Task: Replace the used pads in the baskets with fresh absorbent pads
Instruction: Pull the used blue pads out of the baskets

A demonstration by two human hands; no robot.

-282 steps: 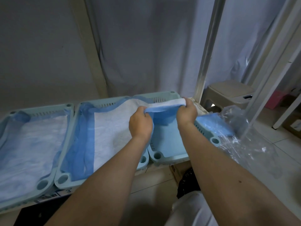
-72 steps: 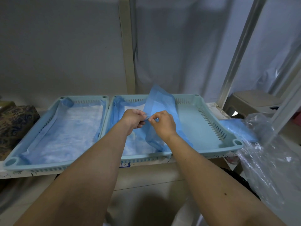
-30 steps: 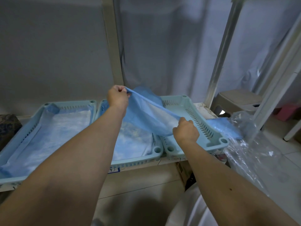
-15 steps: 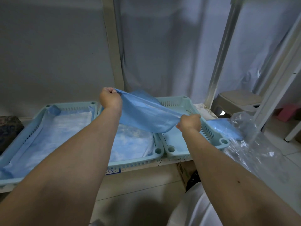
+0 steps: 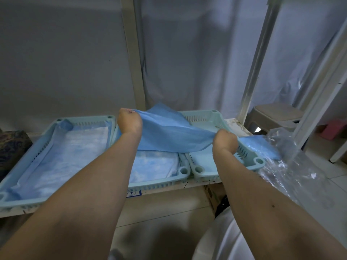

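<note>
While we hold the pad [image 5: 169, 134] stretched, the empty right basket [image 5: 223, 166] lies beneath.
Left hand [image 5: 129, 121] grips the far corner, right hand [image 5: 224, 140] the near-right corner.

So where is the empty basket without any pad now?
In the head view, the empty basket sits rightmost on the shelf, beside the middle basket, under the blue pad held by both hands.

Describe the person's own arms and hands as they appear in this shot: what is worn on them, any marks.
Both forearms are bare to the bottom edge of the picture; no sleeves show. The left hand and the right hand wear no gloves, and no rings, watch or bracelet can be seen. The right forearm has a small dark mole. White clothing shows below it.
</note>
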